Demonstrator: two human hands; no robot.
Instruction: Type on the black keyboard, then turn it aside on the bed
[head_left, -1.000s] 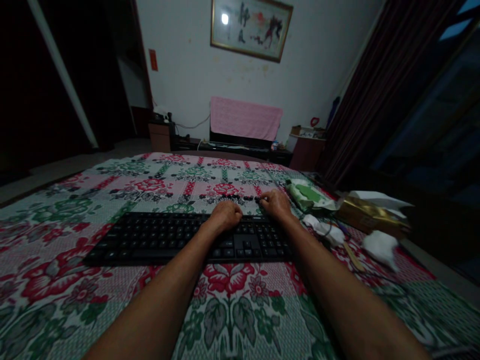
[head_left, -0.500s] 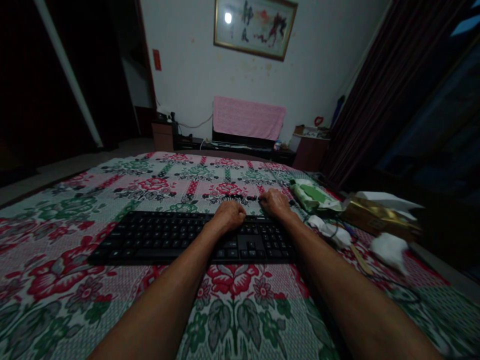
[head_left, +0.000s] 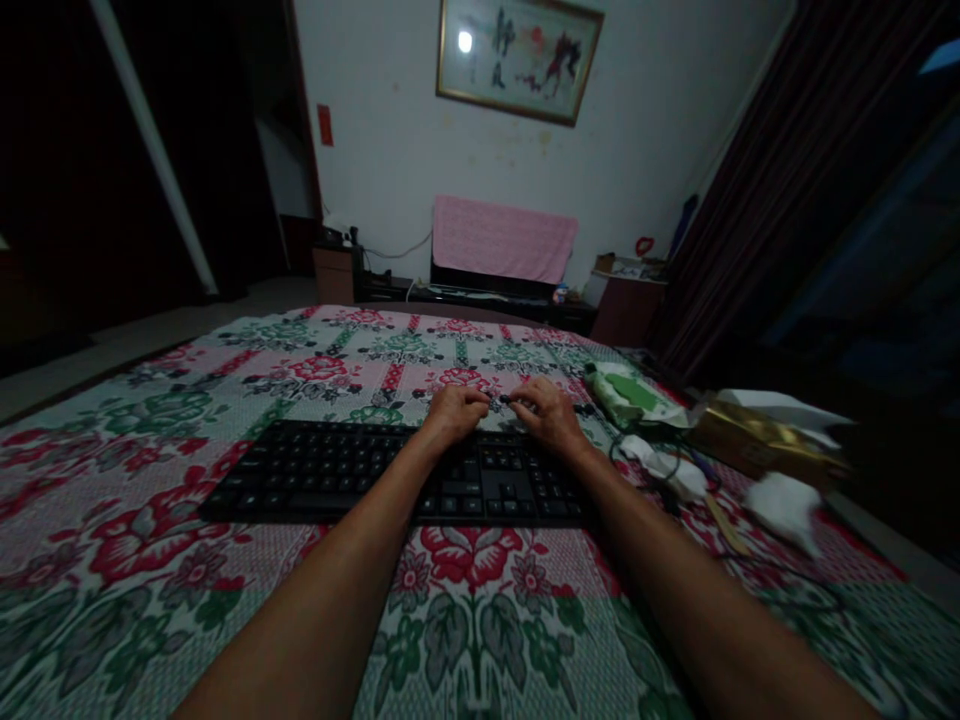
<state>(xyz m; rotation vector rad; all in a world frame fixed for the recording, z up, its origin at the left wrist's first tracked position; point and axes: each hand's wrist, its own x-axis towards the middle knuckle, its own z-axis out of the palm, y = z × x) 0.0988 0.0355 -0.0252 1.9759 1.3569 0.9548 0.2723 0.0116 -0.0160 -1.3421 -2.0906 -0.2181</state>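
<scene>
Both hands curled at the far edge of the keyboard

My left hand [head_left: 452, 410] and right hand [head_left: 549, 412] lie knuckles-up over the back rows of the black keyboard [head_left: 330, 478]. The fingertips are turned toward each other at a small dark piece [head_left: 501, 399] just past its far edge. Both hands are curled, but in this dim light I cannot tell whether either one grips the piece. The keyboard lies flat on a flowered cloth [head_left: 465, 620]. Near my right hand I see a green-and-white packet [head_left: 626, 392], and farther right a gold box [head_left: 757, 440] and a white wad [head_left: 780, 500].
</scene>
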